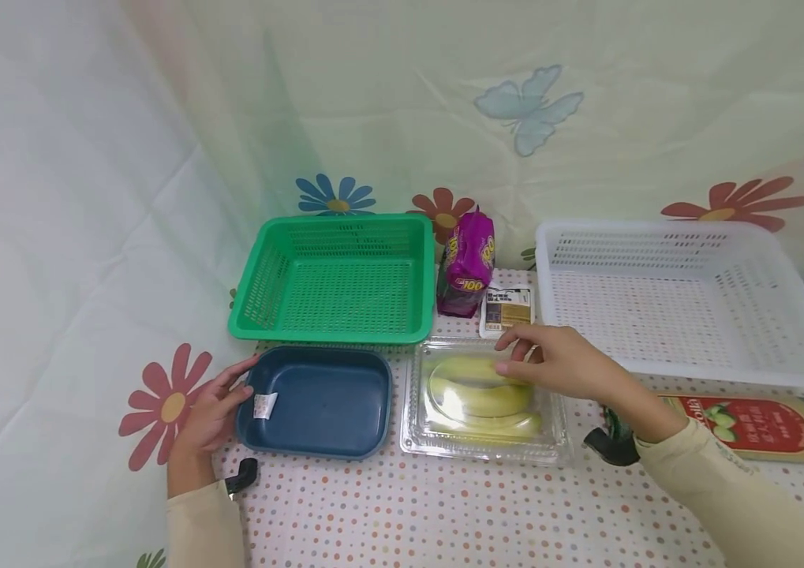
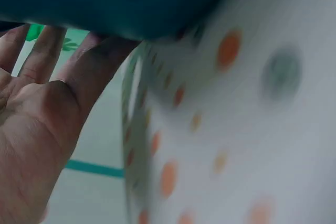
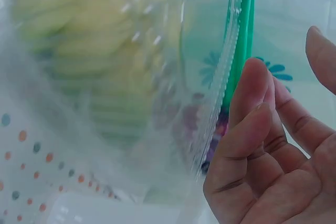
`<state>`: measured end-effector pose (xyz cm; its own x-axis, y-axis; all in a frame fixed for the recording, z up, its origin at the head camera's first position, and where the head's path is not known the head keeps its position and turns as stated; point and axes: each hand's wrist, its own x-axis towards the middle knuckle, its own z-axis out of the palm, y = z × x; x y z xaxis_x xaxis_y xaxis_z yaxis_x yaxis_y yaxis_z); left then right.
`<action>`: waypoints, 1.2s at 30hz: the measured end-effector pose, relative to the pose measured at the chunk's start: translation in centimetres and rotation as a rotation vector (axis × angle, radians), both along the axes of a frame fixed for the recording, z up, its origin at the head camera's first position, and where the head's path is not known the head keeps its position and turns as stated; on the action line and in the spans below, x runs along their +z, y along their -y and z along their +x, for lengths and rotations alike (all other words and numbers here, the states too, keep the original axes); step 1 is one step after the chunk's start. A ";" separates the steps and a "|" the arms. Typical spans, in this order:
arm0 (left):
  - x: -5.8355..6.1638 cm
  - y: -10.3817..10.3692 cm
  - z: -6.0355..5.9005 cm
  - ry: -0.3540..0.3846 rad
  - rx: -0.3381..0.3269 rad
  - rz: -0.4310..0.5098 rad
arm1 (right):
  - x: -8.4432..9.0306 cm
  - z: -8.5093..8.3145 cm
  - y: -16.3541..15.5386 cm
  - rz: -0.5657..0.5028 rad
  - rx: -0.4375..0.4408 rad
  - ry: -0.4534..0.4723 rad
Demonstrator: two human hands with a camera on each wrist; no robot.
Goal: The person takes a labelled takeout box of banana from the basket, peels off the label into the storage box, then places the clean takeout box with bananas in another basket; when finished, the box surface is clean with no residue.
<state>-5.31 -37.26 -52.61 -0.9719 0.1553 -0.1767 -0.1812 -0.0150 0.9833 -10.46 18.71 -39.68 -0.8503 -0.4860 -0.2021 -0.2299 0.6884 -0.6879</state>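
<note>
A dark blue plastic tray [image 1: 323, 406] with a small white label lies on the dotted tablecloth. My left hand [image 1: 210, 414] is at its left rim, thumb and fingers reaching the edge; in the left wrist view the fingertips are hidden behind the tray [image 2: 131, 3]. To the tray's right is a clear lidded plastic box [image 1: 412, 442] of bananas [image 1: 483, 398]. Over its upper right part hovers my right hand [image 1: 561, 359], fingers loosely bent and holding nothing. In the right wrist view those fingers [image 3: 252, 87] overlap the box's ridged edge [image 3: 223, 87].
Behind the tray sits a green basket [image 1: 352, 296]; a white basket [image 1: 643, 315] stands at the back right. Between them are a purple packet [image 1: 469, 264] and a small flat labelled pack [image 1: 506, 310]. A red-labelled spaghetti packet [image 1: 764, 426] lies beyond my right wrist.
</note>
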 end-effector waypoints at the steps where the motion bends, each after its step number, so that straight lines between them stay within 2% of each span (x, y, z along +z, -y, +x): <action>1: 0.2 0.2 0.0 0.006 -0.005 -0.026 | 0.1 0.2 -0.3 -0.001 -0.007 -0.002; 4: 1.0 0.4 0.2 0.009 -0.010 -0.127 | 0.2 0.6 -1.3 -0.001 -0.027 -0.018; 7: 2.5 -0.1 0.7 0.002 -0.003 -0.300 | 0.3 1.0 -2.5 0.012 -0.042 -0.029; 10: 4.8 -1.6 1.2 -0.066 0.018 -0.520 | 0.2 1.5 -3.9 0.029 -0.045 -0.041; 12: 6.5 -3.1 1.5 -0.138 0.050 -0.615 | 0.0 1.9 -4.8 0.039 -0.046 -0.043; 14: 8.3 -4.8 1.7 -0.208 0.096 -0.670 | -0.2 2.2 -5.6 0.047 -0.050 -0.044; 16: 9.6 -6.8 1.8 -0.254 0.121 -0.678 | -0.4 2.5 -6.3 0.058 -0.061 -0.039; 19: 10.9 -9.6 1.8 -0.251 0.108 -0.663 | -0.7 2.8 -7.0 0.070 -0.071 -0.048; 22: 11.1 -12.2 1.7 -0.214 0.040 -0.601 | -1.1 3.1 -7.5 0.078 -0.072 -0.063; 26: 10.5 -15.8 1.4 -0.169 -0.050 -0.464 | -1.2 3.5 -7.9 0.074 -0.060 -0.057; 28: 10.1 -17.6 1.4 -0.149 -0.089 -0.430 | -1.2 3.8 -8.1 0.069 -0.047 -0.048; 32: 9.4 -20.8 1.8 -0.151 -0.137 -0.442 | -1.3 4.3 -8.3 0.064 -0.018 -0.017; 36: 8.9 -23.2 2.1 -0.216 -0.147 -0.495 | -1.5 4.5 -8.2 0.068 0.003 0.016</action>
